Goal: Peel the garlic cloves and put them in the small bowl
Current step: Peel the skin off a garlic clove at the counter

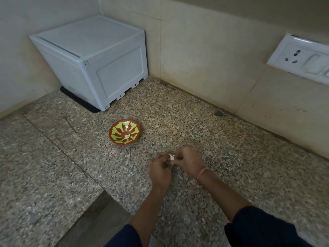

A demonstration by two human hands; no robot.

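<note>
A small brown bowl [124, 132] with a green leaf pattern sits on the speckled granite counter [195, 132]; a pale piece lies inside it. Nearer to me, right of the bowl, my left hand [159, 170] and my right hand [188, 161] meet over the counter. Between their fingertips is a garlic clove [171, 158] with white papery skin sticking out. Both hands pinch it with curled fingers. Most of the clove is hidden by the fingers.
A white plastic box [94, 63] stands on a black mat in the back left corner. A wall socket and switch plate [300, 57] is on the tiled wall at right. The counter steps down at the lower left edge.
</note>
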